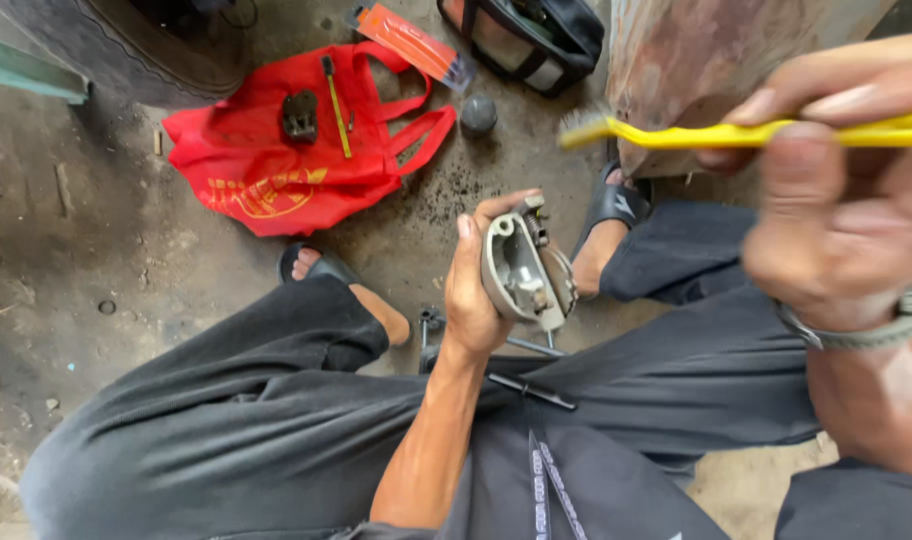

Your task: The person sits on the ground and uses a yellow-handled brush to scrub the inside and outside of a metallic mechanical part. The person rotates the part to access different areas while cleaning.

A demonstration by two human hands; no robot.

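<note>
Yellow brush point(736, 133) in right hand point(836, 200) (handle end cut off), grey metal part point(524, 270) in left hand point(473, 290).

a rough repair workshop, likely for vehicles: a stained, gritty concrete floor point(96, 260), the edge of a tyre point(126, 50), small tools laid out on a red bag point(276, 170), a dark tool bag point(526, 40), and a rusty metal panel point(696, 60).

Grey metal housing point(524, 268) upright, hollow showing; yellow brush point(736, 132) level.
</note>
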